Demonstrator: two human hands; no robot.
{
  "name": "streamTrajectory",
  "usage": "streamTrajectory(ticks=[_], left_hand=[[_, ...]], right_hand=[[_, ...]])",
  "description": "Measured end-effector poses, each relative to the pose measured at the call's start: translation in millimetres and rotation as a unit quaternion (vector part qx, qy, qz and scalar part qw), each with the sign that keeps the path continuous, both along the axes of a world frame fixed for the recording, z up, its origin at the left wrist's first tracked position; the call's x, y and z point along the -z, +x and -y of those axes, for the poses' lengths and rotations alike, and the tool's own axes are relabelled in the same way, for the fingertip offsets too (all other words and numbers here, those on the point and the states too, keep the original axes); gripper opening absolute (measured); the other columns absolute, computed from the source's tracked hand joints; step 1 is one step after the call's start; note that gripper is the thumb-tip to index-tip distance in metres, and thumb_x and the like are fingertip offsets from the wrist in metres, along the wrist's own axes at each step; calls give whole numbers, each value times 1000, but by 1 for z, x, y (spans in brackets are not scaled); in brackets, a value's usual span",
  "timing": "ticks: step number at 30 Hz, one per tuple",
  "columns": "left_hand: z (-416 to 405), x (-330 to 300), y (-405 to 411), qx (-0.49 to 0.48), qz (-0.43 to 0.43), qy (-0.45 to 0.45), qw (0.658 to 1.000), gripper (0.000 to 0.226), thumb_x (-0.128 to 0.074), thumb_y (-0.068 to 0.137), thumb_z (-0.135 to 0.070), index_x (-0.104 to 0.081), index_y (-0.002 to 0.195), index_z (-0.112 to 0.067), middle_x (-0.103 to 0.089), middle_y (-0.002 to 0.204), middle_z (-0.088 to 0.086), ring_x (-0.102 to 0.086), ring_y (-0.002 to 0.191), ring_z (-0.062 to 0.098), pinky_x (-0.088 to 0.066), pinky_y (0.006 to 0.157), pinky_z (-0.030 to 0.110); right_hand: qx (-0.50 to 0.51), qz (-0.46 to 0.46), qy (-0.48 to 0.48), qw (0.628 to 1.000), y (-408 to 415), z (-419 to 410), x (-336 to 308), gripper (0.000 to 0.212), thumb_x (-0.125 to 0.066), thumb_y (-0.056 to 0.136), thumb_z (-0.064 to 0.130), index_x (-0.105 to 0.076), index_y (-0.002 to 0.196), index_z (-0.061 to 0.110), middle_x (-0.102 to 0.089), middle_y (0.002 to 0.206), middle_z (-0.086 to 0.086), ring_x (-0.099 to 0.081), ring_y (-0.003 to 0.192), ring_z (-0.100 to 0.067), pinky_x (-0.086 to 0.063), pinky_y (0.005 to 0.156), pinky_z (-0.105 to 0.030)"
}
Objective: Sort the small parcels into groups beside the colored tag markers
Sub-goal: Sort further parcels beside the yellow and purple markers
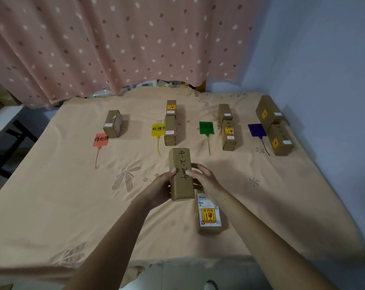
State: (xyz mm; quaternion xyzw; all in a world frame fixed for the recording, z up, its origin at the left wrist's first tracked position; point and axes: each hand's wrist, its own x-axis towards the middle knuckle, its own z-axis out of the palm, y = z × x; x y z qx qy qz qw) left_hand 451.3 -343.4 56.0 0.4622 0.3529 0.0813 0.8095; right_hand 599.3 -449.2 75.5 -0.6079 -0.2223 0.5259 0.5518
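Both hands hold one brown parcel [181,174] above the middle of the table, nearer the front edge than the back. The left hand [159,188] grips its left side with the thumb curled over the top face; the right hand [201,178] pinches its right side, fingers bent round the edge. The top face carries handwritten figures in black marker.

Just right of it and closer to the front edge, a second parcel [209,214] lies flat on the peach cloth [73,195], showing a white label and a yellow sticker.

Across the far half of the table four tags lie in a row, left to right: a red tag [100,140], a yellow tag [157,129], a green tag [206,128] and a purple tag [257,130], each with a thin tail pointing toward the front edge. One box [112,123] stands just right of the red tag. Two boxes [170,122] stand in a line beside the yellow one, two [227,127] beside the green, and two [274,124] beside the purple, near the right edge.

A pink spotted curtain [114,42] hangs behind the back edge.
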Motion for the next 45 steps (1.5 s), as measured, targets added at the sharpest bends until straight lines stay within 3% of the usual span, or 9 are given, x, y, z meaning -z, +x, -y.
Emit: streamTrajectory(ticks=[2,5,11,16,21,26,32,37,45], left_hand=[[3,-2,4,-10,-1,-9,1000,48,-58,87,-48,-63,124,-18,-63,125,16,-59,116,30,-46,103,48],[6,2,10,-44,-12,-11,999,51,-64,84,-48,-62,123,-16,-63,122,16,-61,115,31,-51,99,47],[8,-1,22,-91,-2,9,996,73,-71,76,-55,-59,127,-3,-65,100,14,-64,81,24,-53,56,29],[-1,-7,20,-148,-31,45,987,75,-64,75,-56,-52,128,-5,-64,118,12,-65,93,23,-53,69,30],[2,-22,17,-168,-18,132,977,9,-55,96,-23,-52,92,-15,-65,98,0,-61,95,21,-43,83,36],[-3,-32,11,-155,19,198,968,19,-69,83,-9,-54,91,-16,-63,91,-3,-56,91,21,-41,80,38],[-7,-42,4,-63,64,68,994,49,-71,80,-24,-53,124,-11,-69,102,3,-66,88,19,-50,77,31],[-6,-44,6,-53,77,52,994,60,-67,78,-31,-50,131,-11,-71,97,0,-68,82,17,-52,68,27],[-8,-37,17,-73,70,56,993,66,-70,76,-33,-49,133,-7,-68,109,8,-63,101,27,-48,92,42]], right_hand=[[7,104,-26,994,-3,1,-7,43,-63,91,30,-54,132,22,-64,121,3,-62,107,-16,-53,81,-27],[53,377,-30,924,-10,9,-21,62,-65,85,41,-43,141,25,-51,132,13,-55,114,-7,-51,93,-32],[-54,562,-71,822,-37,10,-26,74,-60,83,51,-39,145,17,-33,154,6,-38,136,-16,-44,103,-35],[22,413,-91,906,-23,3,-21,79,-69,64,62,-53,128,19,-56,127,5,-60,107,-13,-55,87,-34],[66,180,-94,977,-5,-2,-14,78,-80,54,62,-63,115,17,-71,106,3,-68,96,-15,-58,86,-34],[45,31,-57,997,-3,-3,-12,52,-79,74,42,-66,113,10,-74,103,-9,-69,98,-25,-55,84,-37],[-5,-22,-2,1000,-3,2,-24,40,-68,87,35,-66,116,8,-73,98,-9,-69,93,-22,-54,72,-30],[-17,-31,6,999,-2,2,-31,35,-63,90,33,-65,116,9,-71,95,-7,-67,88,-20,-52,61,-23],[-17,-26,12,999,9,-1,-21,43,-68,84,39,-67,117,10,-72,95,-6,-66,94,-20,-52,73,-29]])
